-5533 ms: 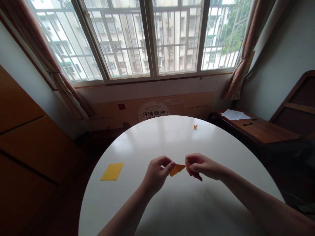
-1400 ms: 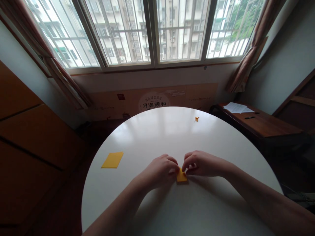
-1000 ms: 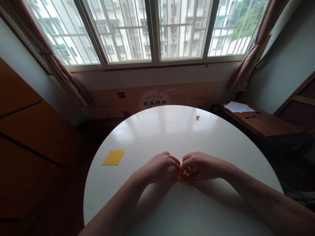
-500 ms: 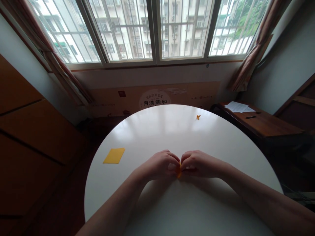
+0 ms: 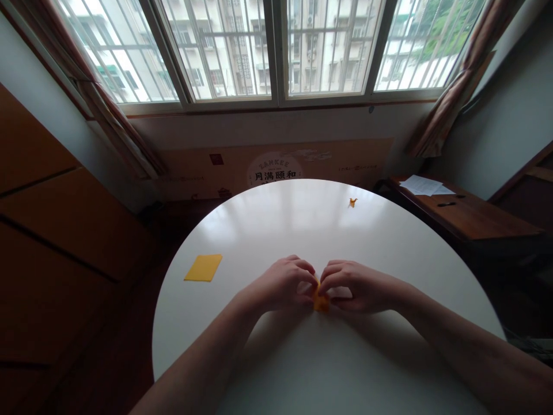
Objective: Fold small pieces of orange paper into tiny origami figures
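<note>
Between my two hands is a small piece of folded orange-yellow paper (image 5: 320,302), close above or on the white table. My left hand (image 5: 288,283) is closed on its left side, thumb and fingers curved toward it. On the other side my right hand (image 5: 352,285) pinches the same paper, fingertips at its upper edge and thumb lower down. The fingertips partly hide the paper, so its exact folds cannot be made out. A yellow square stack of paper (image 5: 203,268) lies on the table to the left of my left hand.
The round white table (image 5: 276,230) fills the middle. A tiny folded orange paper bird (image 5: 353,202) stands near its far edge. A wooden side table (image 5: 484,216) at the right holds white sheets (image 5: 425,185) and a dark object (image 5: 446,204). Barred windows are behind.
More of the folded paper shows between my hands now, its face turned wider toward me. My hands have parted slightly. The whole view has shifted a little with my head.
</note>
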`<action>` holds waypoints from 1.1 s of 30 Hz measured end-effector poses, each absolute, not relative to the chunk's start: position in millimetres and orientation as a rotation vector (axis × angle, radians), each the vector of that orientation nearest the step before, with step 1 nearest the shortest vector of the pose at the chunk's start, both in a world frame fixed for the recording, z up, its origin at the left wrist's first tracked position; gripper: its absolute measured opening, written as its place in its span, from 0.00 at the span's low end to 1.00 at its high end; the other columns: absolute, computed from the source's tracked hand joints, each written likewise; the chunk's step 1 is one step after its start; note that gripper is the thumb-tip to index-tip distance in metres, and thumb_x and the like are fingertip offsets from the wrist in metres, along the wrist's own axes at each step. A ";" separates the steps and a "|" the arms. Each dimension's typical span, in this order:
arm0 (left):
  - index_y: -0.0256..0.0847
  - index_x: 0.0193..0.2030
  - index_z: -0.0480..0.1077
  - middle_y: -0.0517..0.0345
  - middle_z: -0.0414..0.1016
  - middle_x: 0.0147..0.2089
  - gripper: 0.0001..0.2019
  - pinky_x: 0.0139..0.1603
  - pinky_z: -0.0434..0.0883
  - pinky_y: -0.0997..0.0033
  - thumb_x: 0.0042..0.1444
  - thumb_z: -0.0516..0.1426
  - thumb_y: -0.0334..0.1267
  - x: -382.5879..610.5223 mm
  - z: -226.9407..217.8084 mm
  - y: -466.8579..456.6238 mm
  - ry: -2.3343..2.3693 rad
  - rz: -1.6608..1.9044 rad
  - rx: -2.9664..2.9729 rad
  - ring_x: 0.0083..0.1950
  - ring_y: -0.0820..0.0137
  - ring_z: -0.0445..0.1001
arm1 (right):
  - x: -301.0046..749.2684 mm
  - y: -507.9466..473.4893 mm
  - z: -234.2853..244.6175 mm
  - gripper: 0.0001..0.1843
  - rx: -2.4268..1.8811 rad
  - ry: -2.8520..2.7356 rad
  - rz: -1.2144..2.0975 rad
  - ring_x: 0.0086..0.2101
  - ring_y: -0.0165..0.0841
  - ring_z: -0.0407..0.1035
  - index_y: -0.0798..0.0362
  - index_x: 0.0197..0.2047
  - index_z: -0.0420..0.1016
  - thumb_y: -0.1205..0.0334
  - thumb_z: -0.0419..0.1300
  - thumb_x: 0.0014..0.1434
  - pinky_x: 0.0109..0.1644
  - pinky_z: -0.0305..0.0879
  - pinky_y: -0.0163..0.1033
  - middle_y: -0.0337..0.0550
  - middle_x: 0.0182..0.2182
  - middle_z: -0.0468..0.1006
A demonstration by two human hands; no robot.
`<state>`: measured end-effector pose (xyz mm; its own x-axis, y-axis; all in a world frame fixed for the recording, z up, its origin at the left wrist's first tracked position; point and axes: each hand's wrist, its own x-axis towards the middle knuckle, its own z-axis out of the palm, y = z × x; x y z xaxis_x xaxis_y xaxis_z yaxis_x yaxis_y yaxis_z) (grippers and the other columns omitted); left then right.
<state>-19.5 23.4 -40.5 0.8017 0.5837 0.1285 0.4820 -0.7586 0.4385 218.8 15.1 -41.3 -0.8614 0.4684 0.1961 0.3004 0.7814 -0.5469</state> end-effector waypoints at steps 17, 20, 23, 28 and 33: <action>0.44 0.43 0.81 0.52 0.80 0.50 0.11 0.54 0.69 0.64 0.52 0.67 0.39 -16.3 -39.0 26.2 0.822 0.332 2.546 0.51 0.60 0.75 | 213.2 12.4 -45.6 0.07 -0.549 -2.677 0.685 0.42 0.33 0.74 0.46 0.44 0.83 0.62 0.63 0.65 0.48 0.66 0.38 0.41 0.43 0.82; 0.42 0.45 0.81 0.50 0.80 0.51 0.12 0.55 0.69 0.65 0.53 0.66 0.37 -20.1 -30.3 26.7 0.819 0.253 2.506 0.53 0.60 0.75 | 211.3 11.2 -44.8 0.06 -0.590 -2.674 0.672 0.40 0.34 0.74 0.49 0.42 0.82 0.63 0.62 0.65 0.46 0.66 0.38 0.43 0.40 0.81; 0.40 0.52 0.78 0.48 0.77 0.57 0.18 0.54 0.70 0.65 0.53 0.64 0.36 -31.2 -14.2 21.2 0.940 0.194 2.427 0.55 0.59 0.75 | 212.6 10.9 -42.1 0.05 -0.653 -2.712 0.687 0.38 0.35 0.73 0.52 0.39 0.80 0.66 0.62 0.63 0.44 0.66 0.38 0.44 0.37 0.81; 0.45 0.45 0.80 0.56 0.83 0.45 0.12 0.47 0.71 0.65 0.52 0.64 0.35 -34.6 14.4 -16.4 1.139 -0.026 2.491 0.47 0.59 0.79 | 221.3 13.7 -38.0 0.05 -0.666 -2.741 0.835 0.40 0.35 0.73 0.53 0.37 0.79 0.71 0.62 0.58 0.44 0.66 0.37 0.43 0.38 0.81; 0.42 0.28 0.76 0.60 0.78 0.28 0.07 0.28 0.68 0.67 0.56 0.63 0.37 6.8 1.2 -60.4 0.809 -0.068 2.782 0.25 0.68 0.73 | 221.5 18.0 -39.9 0.04 -0.693 -2.700 0.930 0.39 0.34 0.72 0.54 0.36 0.78 0.70 0.62 0.58 0.42 0.66 0.36 0.43 0.36 0.80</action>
